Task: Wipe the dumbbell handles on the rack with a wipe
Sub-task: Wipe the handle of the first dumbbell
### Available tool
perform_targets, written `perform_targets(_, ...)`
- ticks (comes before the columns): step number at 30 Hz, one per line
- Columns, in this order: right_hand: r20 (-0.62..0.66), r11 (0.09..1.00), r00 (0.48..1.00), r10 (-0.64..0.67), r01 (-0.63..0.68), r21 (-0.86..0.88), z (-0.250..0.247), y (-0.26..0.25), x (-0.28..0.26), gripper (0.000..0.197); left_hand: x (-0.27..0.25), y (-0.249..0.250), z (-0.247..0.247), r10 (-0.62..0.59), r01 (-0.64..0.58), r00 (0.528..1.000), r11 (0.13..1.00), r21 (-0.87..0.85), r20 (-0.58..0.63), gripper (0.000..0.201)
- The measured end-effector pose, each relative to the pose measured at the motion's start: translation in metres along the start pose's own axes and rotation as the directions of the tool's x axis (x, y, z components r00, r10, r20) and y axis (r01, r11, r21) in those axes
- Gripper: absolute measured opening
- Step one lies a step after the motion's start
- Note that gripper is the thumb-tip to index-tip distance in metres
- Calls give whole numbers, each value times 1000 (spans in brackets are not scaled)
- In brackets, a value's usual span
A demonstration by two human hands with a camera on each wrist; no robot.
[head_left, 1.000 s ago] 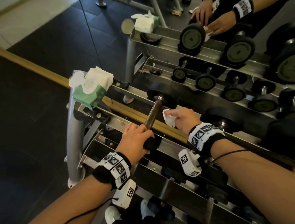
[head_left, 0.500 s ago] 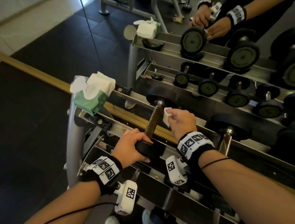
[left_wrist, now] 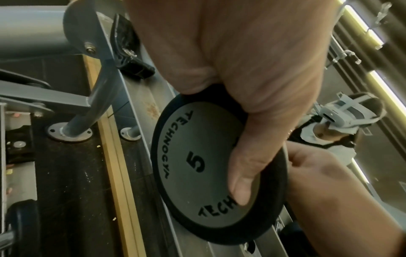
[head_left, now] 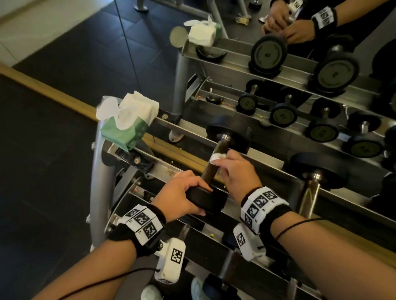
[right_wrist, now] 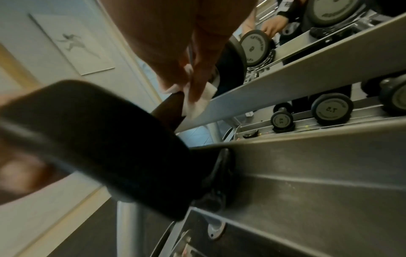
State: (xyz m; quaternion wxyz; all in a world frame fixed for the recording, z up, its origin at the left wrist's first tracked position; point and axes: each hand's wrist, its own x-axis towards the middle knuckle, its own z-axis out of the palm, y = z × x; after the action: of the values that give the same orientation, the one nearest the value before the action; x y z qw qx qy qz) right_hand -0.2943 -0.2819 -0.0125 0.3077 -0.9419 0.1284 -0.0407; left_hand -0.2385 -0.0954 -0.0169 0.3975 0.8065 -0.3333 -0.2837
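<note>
A small black dumbbell (head_left: 218, 153) lies on the top tier of the steel rack (head_left: 276, 165), its near end plate (left_wrist: 197, 167) marked 5. My left hand (head_left: 184, 196) grips that near plate (head_left: 208, 200), thumb across its face (left_wrist: 239, 187). My right hand (head_left: 234, 170) wraps a white wipe (head_left: 217, 157) round the dark handle, fingers curled over it. In the right wrist view the wipe (right_wrist: 197, 99) is pressed to the handle (right_wrist: 171, 107) under my fingers. The far plate (head_left: 231, 129) rests at the rack's back rail.
A green wipe pack (head_left: 128, 122) with white sheets pulled out sits on the rack's left corner. A second dumbbell (head_left: 313, 181) lies to the right. Lower tiers hold more dumbbells (head_left: 224, 289). A mirror behind reflects the rack (head_left: 281, 72) and my hands.
My right hand has moved from beside the handle onto it, closing the wipe round the bar. My left hand slid down from the handle to grip the near plate.
</note>
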Motion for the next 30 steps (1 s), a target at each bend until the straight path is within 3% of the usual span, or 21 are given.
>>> perform_targets(2, 137, 1000, 990, -22, 22, -1, -2, 0, -7, 27, 1, -1, -2, 5, -5, 1000, 1000, -11, 0, 50)
perform_targets(5, 192, 998, 979, -62, 57, 34, -14, 0, -2, 23, 1, -4, -4, 18, -18, 1000, 1000, -13, -1, 50)
perform_targets(7, 119, 992, 993, -24, 8, 128, -26, 3, 10, 22, 0, -5, -3, 24, -24, 1000, 999, -29, 3, 50)
perform_targets(10, -65, 993, 997, 44, -36, 112, -36, 8, 29, 27, -2, -7, 2, 24, -25, 999, 999, -27, -21, 49)
perform_targets(12, -60, 993, 996, 65, -58, 103, -32, 7, 34, 26, -2, -7, 3, 6, -8, 999, 999, -50, -44, 51)
perform_targets(17, 56, 981, 996, 66, -76, 180, -17, 0, 8, 24, -1, -8, 2, -4, 1, 999, 998, -70, -47, 53)
perform_targets(19, 144, 987, 990, 3, -26, 159, -19, -1, -6, 23, -1, -8, 4, 1, -3, 999, 998, -56, -47, 52)
perform_targets(23, 454, 995, 887, -83, 100, -14, -28, -8, -7, 24, -1, -8, 5, 5, -8, 998, 999, -39, -62, 52)
perform_targets(25, 392, 997, 918, -55, 71, -26, -36, -8, 7, 22, -1, -9, 4, 4, -6, 999, 999, -53, -46, 53)
perform_targets(27, 146, 998, 989, 30, -37, 49, -43, -5, 22, 23, 0, -11, 2, -4, 2, 1000, 997, -78, -22, 53)
perform_targets(28, 51, 994, 996, 79, -82, 72, -42, -3, 27, 24, -1, -12, 2, -9, 7, 1000, 996, -88, -16, 52)
perform_targets(30, 3, 996, 996, 85, -85, -42, -37, -3, 31, 29, -1, -13, 1, -11, 9, 1000, 996, -91, -20, 52)
